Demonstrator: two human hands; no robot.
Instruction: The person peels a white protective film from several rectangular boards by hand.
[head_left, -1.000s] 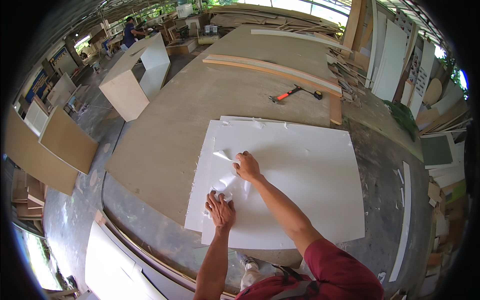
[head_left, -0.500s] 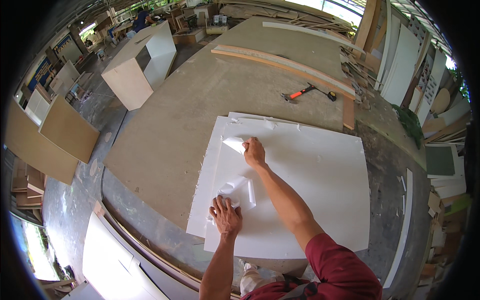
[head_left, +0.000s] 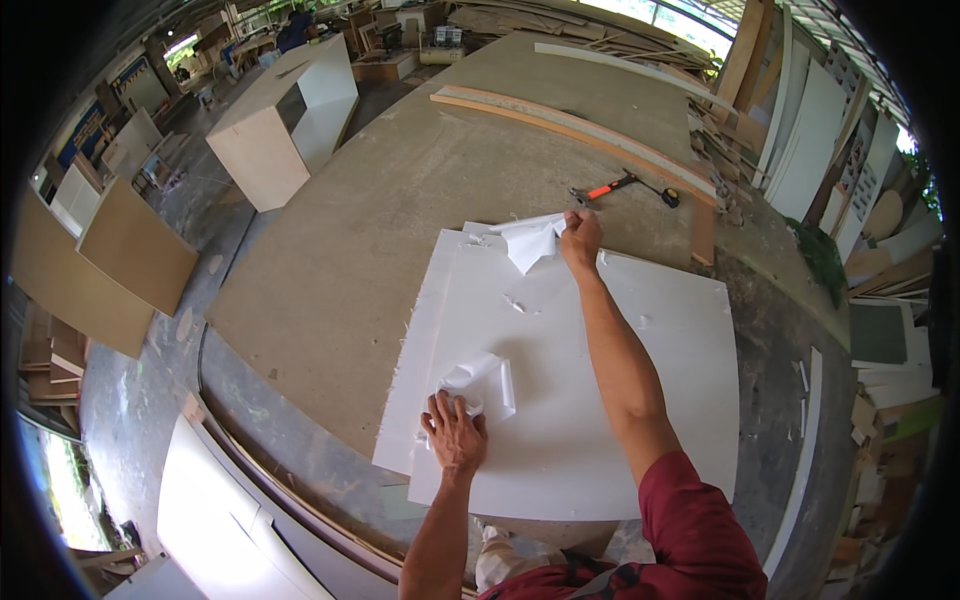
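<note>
Two white panels overlap on the large bench, and the upper white board (head_left: pixel 640 400) lies flat in front of me. At its far edge my right hand (head_left: pixel 581 240) is closed on a thin white film (head_left: pixel 530 243), which hangs in a loose, folded flap to the left of the fist. My left hand (head_left: pixel 457 430) lies near the board's left side, fingers spread and pressing down. Just beyond its fingertips sits a crumpled, curled strip of white film (head_left: pixel 490 380). A small white scrap (head_left: pixel 515 303) rests on the board between the hands.
Beyond the board are a hammer (head_left: pixel 607 188) with an orange-and-black handle and a tape measure (head_left: pixel 670 198). A long wooden strip (head_left: pixel 570 122) crosses the bench behind them. An open box-like cabinet (head_left: pixel 260 150) stands at far left; panels lean at right.
My right hand has moved away and to the right, carrying the film to the board's far edge. A scrap now shows mid-board. The left hand has stayed in place.
</note>
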